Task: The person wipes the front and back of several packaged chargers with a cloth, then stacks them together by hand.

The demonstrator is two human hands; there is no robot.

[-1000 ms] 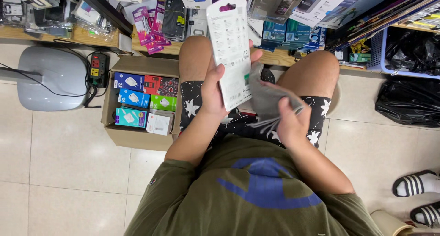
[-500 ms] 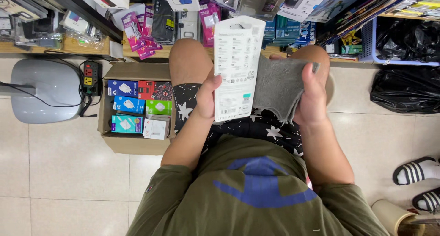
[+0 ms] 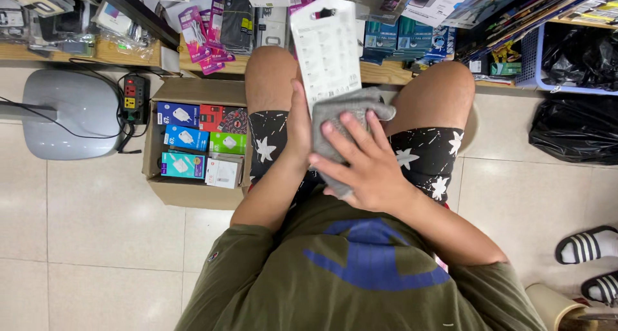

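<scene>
The left hand (image 3: 299, 128) grips a white retail package (image 3: 325, 48) by its lower edge. The right hand (image 3: 360, 164) presses a grey cloth (image 3: 344, 109) flat against that package, beside 1 cardboard box (image 3: 193, 193).

To your left the cardboard box (image 3: 193, 193) blocks the floor; crowded shelves (image 3: 412, 28) hem you in ahead.

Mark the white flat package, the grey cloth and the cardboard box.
White flat rectangular package (image 3: 325, 48), head view, on the middle of its printed back face.
Grey cloth (image 3: 328, 115), head view, on its upper left part above the fingers.
Open brown cardboard box (image 3: 193, 196), head view, on its near wall.
</scene>
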